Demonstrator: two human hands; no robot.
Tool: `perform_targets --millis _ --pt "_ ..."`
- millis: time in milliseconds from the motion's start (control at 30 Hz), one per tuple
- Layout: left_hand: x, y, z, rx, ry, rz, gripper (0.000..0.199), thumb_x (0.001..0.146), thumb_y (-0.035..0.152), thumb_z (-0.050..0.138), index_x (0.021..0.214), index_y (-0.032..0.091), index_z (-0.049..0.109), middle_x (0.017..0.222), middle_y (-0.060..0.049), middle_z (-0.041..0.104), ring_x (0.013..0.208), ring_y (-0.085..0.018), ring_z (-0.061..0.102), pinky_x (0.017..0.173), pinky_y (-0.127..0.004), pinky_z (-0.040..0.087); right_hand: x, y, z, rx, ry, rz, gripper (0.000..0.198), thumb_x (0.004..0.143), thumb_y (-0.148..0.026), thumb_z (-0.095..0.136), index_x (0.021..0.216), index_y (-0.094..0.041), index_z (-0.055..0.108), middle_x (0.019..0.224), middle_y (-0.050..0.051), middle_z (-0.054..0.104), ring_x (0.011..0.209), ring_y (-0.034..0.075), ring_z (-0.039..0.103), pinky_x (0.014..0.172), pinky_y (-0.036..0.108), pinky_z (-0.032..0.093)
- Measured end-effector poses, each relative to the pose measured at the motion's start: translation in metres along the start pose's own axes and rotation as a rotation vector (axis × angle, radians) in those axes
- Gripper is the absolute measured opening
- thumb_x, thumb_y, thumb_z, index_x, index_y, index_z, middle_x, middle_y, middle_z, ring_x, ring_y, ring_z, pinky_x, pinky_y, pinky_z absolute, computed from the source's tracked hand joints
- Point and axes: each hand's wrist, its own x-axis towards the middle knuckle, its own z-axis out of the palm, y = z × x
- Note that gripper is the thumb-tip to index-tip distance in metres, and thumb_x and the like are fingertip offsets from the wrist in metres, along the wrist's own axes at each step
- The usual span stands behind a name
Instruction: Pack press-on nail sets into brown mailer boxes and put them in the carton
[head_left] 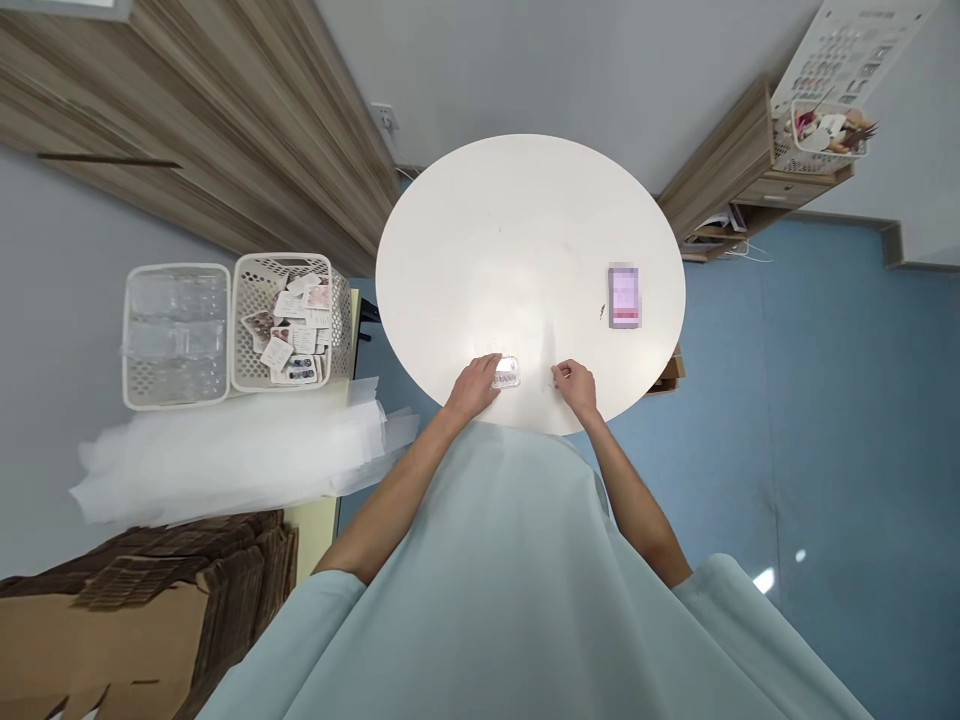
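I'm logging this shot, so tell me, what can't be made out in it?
All in the head view:
- Right hand: its fingers hide whether they pinch anything.
- Case: contents too small to identify; the left hand may cover its near side edge.
- Phone: screen pixelated.
- Poster: print too small; top cut off by the frame.
- Cardboard: cut off by the frame.

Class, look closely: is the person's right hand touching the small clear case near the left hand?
Apart. The head view shows a strip of white tabletop between the right hand and the small clear case.
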Motion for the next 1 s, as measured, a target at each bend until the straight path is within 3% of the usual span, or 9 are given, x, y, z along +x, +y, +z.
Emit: perform_targets --millis 100,267,367,433,533,633,833,1000 --pt "0.001 0.001 0.0 0.014 -0.021 -0.016 0.078 0.084 0.012 0.068 0.158 0.021 0.044 0.162 -0.014 0.051 0.149 -0.035 0.046 0.123 -0.051 0.04 -0.008 -0.017 0.004 -0.034 -0.003 -0.092 0.019 0.099 -0.04 0.058 0.088 -0.025 0.065 0.094 0.005 0.076 0.085 0.023 0.069 0.073 0.033 0.047" --pt "-0.005 0.002 0.002 -0.053 0.022 -0.046 0.076 0.088 0.02 0.07 0.159 0.021 0.043 0.166 -0.014 0.047 0.152 -0.033 0.043 0.125 -0.049 0.039 -0.022 -0.05 0.024 -0.142 -0.076 -0.36 0.019 0.104 -0.036 0.056 0.094 -0.024 0.067 0.102 0.006 0.071 0.092 0.023 0.066 0.076 0.034 0.047" --pt "-0.014 0.004 0.001 -0.165 0.15 -0.164 0.058 0.099 0.031 0.061 0.155 0.02 0.05 0.16 -0.014 0.054 0.145 -0.03 0.051 0.121 -0.044 0.043 -0.024 -0.065 0.042 -0.225 -0.138 -0.449 0.021 0.106 -0.034 0.057 0.091 -0.024 0.067 0.099 0.007 0.068 0.094 0.024 0.064 0.073 0.033 0.046" --pt "-0.019 0.005 -0.002 -0.25 0.224 -0.303 0.045 0.105 0.035 0.051 0.147 0.02 0.058 0.15 -0.013 0.063 0.131 -0.027 0.063 0.113 -0.04 0.049 -0.023 -0.072 0.054 -0.293 -0.192 -0.487 0.022 0.106 -0.033 0.059 0.089 -0.024 0.067 0.096 0.007 0.068 0.094 0.024 0.063 0.071 0.032 0.045" --pt "-0.023 0.008 -0.006 -0.362 0.232 -0.458 0.04 0.109 0.046 0.043 0.124 0.023 0.072 0.127 -0.008 0.077 0.106 -0.024 0.073 0.1 -0.036 0.055 -0.02 -0.079 0.066 -0.423 -0.292 -0.506 0.021 0.108 -0.031 0.059 0.091 -0.022 0.068 0.097 0.007 0.069 0.095 0.023 0.063 0.069 0.031 0.044" --pt "-0.02 0.007 -0.007 -0.424 0.207 -0.532 0.041 0.105 0.056 0.051 0.106 0.024 0.077 0.11 -0.005 0.082 0.1 -0.025 0.075 0.096 -0.035 0.055 -0.021 -0.085 0.074 -0.531 -0.375 -0.489 0.024 0.11 -0.03 0.054 0.094 -0.021 0.069 0.101 0.008 0.071 0.099 0.023 0.065 0.07 0.029 0.044" --pt "-0.005 -0.005 0.005 -0.438 0.198 -0.675 0.022 0.095 0.038 0.066 0.105 0.023 0.079 0.107 -0.005 0.083 0.105 -0.025 0.076 0.096 -0.035 0.055 -0.022 -0.093 0.076 -0.564 -0.428 -0.462 0.026 0.111 -0.031 0.052 0.098 -0.022 0.072 0.106 0.009 0.073 0.101 0.023 0.066 0.071 0.029 0.045" --pt "0.001 -0.01 0.013 -0.345 0.197 -0.691 0.021 0.096 0.038 0.065 0.102 0.023 0.08 0.106 -0.007 0.083 0.104 -0.026 0.075 0.094 -0.036 0.055 -0.014 -0.08 0.062 -0.444 -0.317 -0.382 0.019 0.108 -0.033 0.057 0.102 -0.022 0.072 0.109 0.007 0.075 0.099 0.021 0.068 0.075 0.03 0.047"
